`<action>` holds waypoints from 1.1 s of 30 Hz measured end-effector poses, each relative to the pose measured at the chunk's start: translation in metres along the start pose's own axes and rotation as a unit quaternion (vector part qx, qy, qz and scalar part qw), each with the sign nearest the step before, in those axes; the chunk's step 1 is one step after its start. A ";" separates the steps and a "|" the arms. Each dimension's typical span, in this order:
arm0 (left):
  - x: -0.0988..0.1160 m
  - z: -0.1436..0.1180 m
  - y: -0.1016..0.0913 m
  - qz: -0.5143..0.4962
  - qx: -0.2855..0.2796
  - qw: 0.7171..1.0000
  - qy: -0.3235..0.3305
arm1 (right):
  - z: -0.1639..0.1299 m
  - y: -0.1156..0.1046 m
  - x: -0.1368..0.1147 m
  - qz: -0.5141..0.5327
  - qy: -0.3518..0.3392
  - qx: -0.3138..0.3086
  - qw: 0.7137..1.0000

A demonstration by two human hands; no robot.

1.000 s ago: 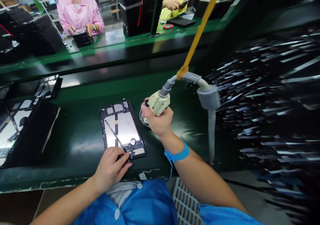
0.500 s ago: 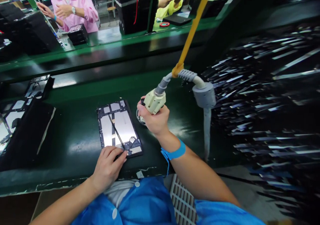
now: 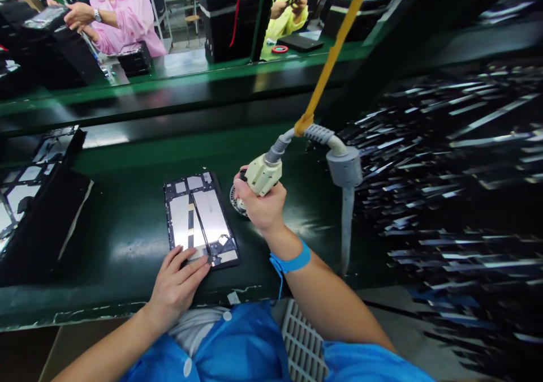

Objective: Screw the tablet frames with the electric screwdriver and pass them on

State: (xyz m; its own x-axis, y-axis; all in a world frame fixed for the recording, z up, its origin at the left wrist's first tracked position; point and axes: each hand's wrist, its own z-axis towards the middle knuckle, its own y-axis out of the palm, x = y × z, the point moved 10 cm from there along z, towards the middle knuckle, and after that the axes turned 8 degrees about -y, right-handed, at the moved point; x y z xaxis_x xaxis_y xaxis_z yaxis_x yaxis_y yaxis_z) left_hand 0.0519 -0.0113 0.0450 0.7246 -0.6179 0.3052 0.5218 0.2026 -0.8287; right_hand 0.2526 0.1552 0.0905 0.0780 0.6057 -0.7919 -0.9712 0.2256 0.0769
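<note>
A tablet frame with its inside showing [image 3: 218, 215] lies face-up on the green bench, silvery panels in its middle and a thin black strip [image 3: 199, 220] running lengthwise across them. My left hand [image 3: 178, 283] rests over its lower left edge. The fingers are stretched out, with a fingertip touching near the strip's lower end. To the right of the tablet, my right hand [image 3: 265, 204] is wrapped round a cream-coloured corded hand tool [image 3: 263, 174]. The tool's round, perforated end [image 3: 238, 201] points down near the bench, partly hidden by my fingers.
From a yellow cord [image 3: 328, 59] hangs the tool's grey cable [image 3: 348, 218]. Stacked tablet parts [image 3: 46, 218] stand at the left. Many dark, blurred pieces [image 3: 424, 161] fill the right side. Beyond the bench are a person in pink [image 3: 127, 14] and one in yellow [image 3: 282, 17].
My left hand's fingers have straightened and shifted slightly left. The black strip now lies at a steeper, straighter angle. My right hand keeps the tool almost in place. The person in pink has reached to a stack.
</note>
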 end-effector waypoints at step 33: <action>-0.057 0.057 0.013 -0.068 -0.025 0.997 -0.031 | 0.001 -0.013 0.018 -0.041 0.030 0.059 0.997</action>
State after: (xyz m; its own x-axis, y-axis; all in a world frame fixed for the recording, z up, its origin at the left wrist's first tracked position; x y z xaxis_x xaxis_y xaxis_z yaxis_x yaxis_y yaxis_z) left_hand 0.0429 0.0699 0.0430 0.6763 -0.5884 0.4432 0.5950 0.0817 -0.7996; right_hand 0.2664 0.1644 0.0760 0.1389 0.5348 -0.8335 -0.9286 0.3628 0.0781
